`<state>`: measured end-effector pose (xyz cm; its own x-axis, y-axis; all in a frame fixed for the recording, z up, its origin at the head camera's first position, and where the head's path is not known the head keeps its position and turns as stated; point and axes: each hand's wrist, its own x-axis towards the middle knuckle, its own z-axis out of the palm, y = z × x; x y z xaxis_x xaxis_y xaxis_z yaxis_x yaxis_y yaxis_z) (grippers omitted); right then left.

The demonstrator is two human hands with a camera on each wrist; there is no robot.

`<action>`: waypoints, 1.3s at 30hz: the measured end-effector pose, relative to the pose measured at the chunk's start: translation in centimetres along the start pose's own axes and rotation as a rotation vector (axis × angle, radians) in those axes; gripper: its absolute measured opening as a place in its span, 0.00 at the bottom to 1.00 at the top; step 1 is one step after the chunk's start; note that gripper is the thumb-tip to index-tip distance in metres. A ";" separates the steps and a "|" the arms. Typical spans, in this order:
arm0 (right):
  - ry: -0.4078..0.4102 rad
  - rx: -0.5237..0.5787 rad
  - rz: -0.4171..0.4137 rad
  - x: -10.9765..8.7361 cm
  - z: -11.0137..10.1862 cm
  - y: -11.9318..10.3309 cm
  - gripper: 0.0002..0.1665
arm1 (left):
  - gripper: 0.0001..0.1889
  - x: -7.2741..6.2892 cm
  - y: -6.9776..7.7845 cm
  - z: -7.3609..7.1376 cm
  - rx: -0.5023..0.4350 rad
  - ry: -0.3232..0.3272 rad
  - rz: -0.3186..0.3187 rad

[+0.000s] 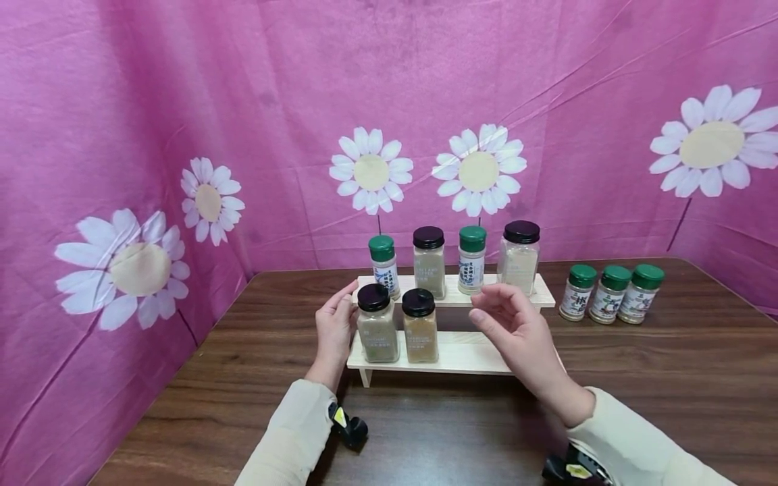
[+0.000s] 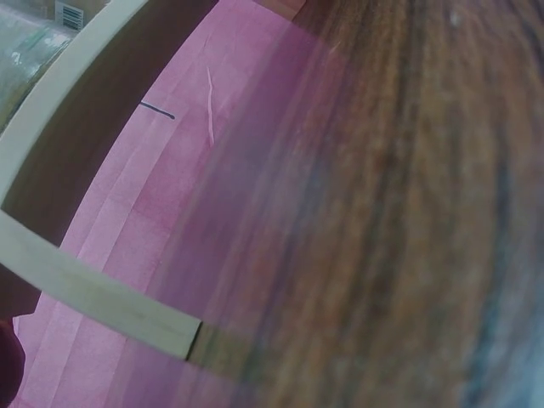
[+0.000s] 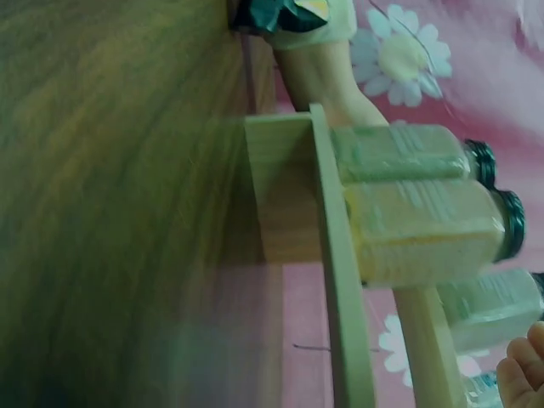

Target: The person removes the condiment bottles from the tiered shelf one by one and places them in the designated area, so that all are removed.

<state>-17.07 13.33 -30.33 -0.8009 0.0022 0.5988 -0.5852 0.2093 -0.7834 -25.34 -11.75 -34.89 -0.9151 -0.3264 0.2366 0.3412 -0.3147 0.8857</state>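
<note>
Backdrop: pink cloth with white daisies is filling the upper part of the head frame.
Table: dark wood-grain top is spanning the lower part.
Rack: two-tier pale wooden rack is standing on the table, right of centre in the head frame; its lower tier is sitting nearer the camera.
Right hand: right hand is hovering at the rack's right side, thumb apart, fingers loosely curved, moderately wide, holding nothing.
Left hand: left hand is lying along the rack's left end, fingers fairly straight, narrow; the fingertips are partly hidden, so cannot tell how firmly they are touching.
Black-lidded jars: on the lower tier, one with grey-green powder and one with tan powder are standing side by side at left; a greyish one and a pale one are standing on the upper tier.
Green-capped bottles: two are alternating with the upper jars; three more are standing in a row on the table, right of the rack.
Wrist cameras: a small black unit is sitting at each cuff.
</note>
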 end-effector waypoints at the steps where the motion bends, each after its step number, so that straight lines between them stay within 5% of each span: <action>1: -0.014 -0.002 0.008 -0.1 0.3 0.1 0.19 | 0.18 0.0 0.0 0.0 -0.003 0.000 0.000; 21: -0.196 -0.055 0.242 -1.0 4.5 1.5 0.28 | 0.17 0.0 0.0 0.0 -0.007 -0.001 -0.013; 39: -0.146 -0.096 0.256 -1.1 6.3 2.2 0.40 | 0.18 0.0 -0.1 0.0 -0.011 0.001 0.003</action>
<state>-18.27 7.68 -33.75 -0.9347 -0.0721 0.3479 -0.3525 0.3117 -0.8824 -25.42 -11.68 -34.97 -0.9139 -0.3286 0.2385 0.3461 -0.3237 0.8806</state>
